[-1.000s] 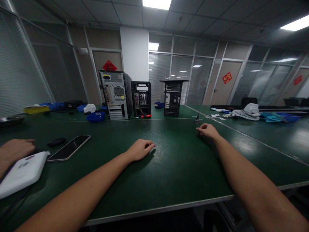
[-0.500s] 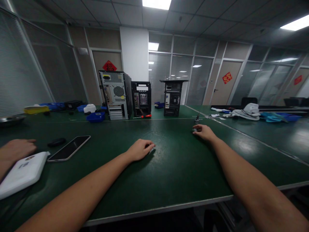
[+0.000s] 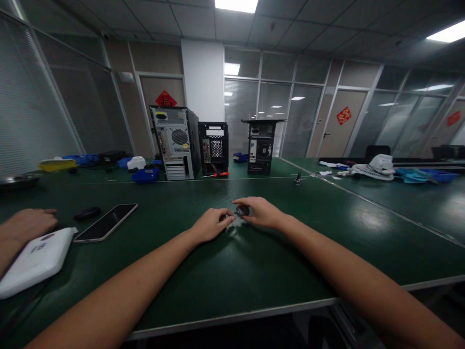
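Observation:
My right hand (image 3: 262, 212) is closed around a small dark grey, roundish metal-looking part (image 3: 241, 211), with its thumb and fingers curved about it. Just to the left, my left hand (image 3: 212, 225) is closed in a pinch, its fingertips close to that part. What the left fingers hold is too small and hidden to name. Whether the two hands' pieces touch, I cannot tell. Both hands are low over the green tabletop (image 3: 203, 281). Beyond my right hand, a small dark metal piece with a thin upright tip (image 3: 298, 179) stands on the table.
Computer cases (image 3: 178, 145) stand at the back, a red-handled screwdriver (image 3: 221, 174) before them. A blue tray (image 3: 145, 176) is left of these. At left lie a phone (image 3: 108, 223), a dark mouse-like object (image 3: 87, 214), a white box (image 3: 38, 259) and another person's hand (image 3: 29, 224).
My right hand has come left and nearer from beside the small upright piece, bringing the dark grey part to my left hand. The left hand has barely moved.

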The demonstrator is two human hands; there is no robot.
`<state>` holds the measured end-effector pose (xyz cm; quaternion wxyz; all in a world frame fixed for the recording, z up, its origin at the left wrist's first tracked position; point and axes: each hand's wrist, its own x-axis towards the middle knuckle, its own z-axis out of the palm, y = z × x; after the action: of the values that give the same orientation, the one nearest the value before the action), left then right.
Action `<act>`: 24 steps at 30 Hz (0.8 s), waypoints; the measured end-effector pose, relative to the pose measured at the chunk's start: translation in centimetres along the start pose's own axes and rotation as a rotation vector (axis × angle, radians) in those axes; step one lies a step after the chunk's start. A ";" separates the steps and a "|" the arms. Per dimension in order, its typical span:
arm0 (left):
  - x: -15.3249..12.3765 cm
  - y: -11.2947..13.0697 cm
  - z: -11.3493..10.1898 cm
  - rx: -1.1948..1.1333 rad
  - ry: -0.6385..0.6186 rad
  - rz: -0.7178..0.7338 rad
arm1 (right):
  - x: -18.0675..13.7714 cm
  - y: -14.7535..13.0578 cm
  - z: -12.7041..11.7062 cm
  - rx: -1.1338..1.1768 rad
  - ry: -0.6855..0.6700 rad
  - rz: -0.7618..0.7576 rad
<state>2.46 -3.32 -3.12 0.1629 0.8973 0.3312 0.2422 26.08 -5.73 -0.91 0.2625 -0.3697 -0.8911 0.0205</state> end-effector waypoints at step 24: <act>0.1 0.2 0.2 0.046 -0.039 0.064 | 0.5 -3.2 1.6 -0.321 -0.023 -0.055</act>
<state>2.75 -3.38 -3.14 0.1409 0.9156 0.3043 0.2220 22.94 -7.44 -1.38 0.1902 -0.3820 -0.8957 -0.1250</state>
